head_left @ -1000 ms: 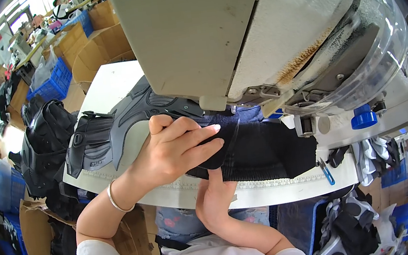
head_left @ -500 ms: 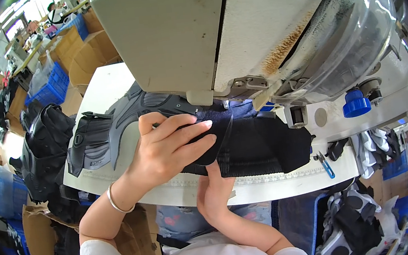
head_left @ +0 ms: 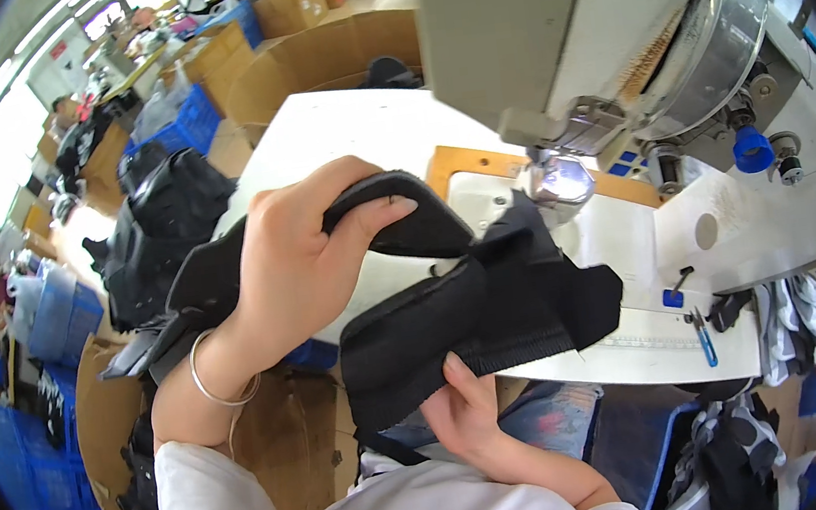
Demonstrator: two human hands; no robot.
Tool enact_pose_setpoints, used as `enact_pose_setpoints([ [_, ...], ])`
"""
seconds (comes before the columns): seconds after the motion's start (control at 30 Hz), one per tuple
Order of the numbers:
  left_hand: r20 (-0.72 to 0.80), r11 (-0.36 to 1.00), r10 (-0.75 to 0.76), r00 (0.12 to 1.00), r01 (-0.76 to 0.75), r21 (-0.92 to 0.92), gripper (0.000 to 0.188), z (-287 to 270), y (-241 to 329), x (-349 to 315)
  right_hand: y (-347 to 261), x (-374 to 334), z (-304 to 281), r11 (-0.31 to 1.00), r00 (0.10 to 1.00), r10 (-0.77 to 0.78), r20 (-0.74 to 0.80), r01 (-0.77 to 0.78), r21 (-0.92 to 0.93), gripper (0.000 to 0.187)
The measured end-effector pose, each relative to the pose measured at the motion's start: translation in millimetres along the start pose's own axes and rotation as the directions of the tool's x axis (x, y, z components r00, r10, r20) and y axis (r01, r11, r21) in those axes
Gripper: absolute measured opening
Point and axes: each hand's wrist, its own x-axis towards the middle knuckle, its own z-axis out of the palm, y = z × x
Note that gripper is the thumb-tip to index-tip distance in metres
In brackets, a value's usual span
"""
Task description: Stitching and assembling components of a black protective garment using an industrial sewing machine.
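A black padded piece (head_left: 404,217) with a wide black fabric panel (head_left: 435,317) hangs above the near part of the white worktable (head_left: 353,125). My left hand (head_left: 296,248) is closed on the thick padded edge, thumb on the near side, and lifts it into a curve. My right hand (head_left: 465,405) pinches the panel's lower, ribbed edge, with the thumb on top and the fingers partly hidden beneath. The panel's far corner reaches close to the lit needle area of a sewing machine (head_left: 513,31). The padded piece's left end trails behind my left wrist.
Blue-handled thread snips (head_left: 705,337) and a small blue-ended tool (head_left: 675,297) lie at the table's right. A heap of black pieces (head_left: 169,232) stands to the left. Cardboard boxes (head_left: 325,58) are beyond the table, and a blue-edged bin (head_left: 640,440) sits below right.
The padded piece has come away from under the machine head toward me, and its edge is now folded up in my left hand. The needle area and wooden plate have come into view.
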Motion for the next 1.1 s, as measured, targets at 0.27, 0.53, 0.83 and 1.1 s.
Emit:
enact_pose_setpoints([
  [0.27,0.311,0.942,0.004,0.950,-0.108,0.318,0.023,-106.3,-0.5,-43.4,22.9,-35.5,2.0,0.809,0.992,0.010,0.127,0.067,-0.584,0.071],
  [0.53,-0.211,0.521,-0.177,0.961,0.274,0.809,0.021,-394.9,-19.6,-123.9,24.4,-19.5,32.2,0.474,0.942,0.299,0.151,-0.010,-0.880,0.066],
  [0.83,-0.737,0.052,0.065,0.673,0.735,0.676,0.029,-478.7,-4.7,-260.0,12.7,5.7,4.7,0.391,0.945,0.324,0.043,-0.092,-0.916,0.043],
  [1.1,-0.703,0.266,-0.516,0.489,0.872,0.412,0.011,-443.5,-178.9,-603.5,2.3,10.0,-22.6,0.382,0.945,0.321,-0.056,-0.184,-0.906,0.037],
])
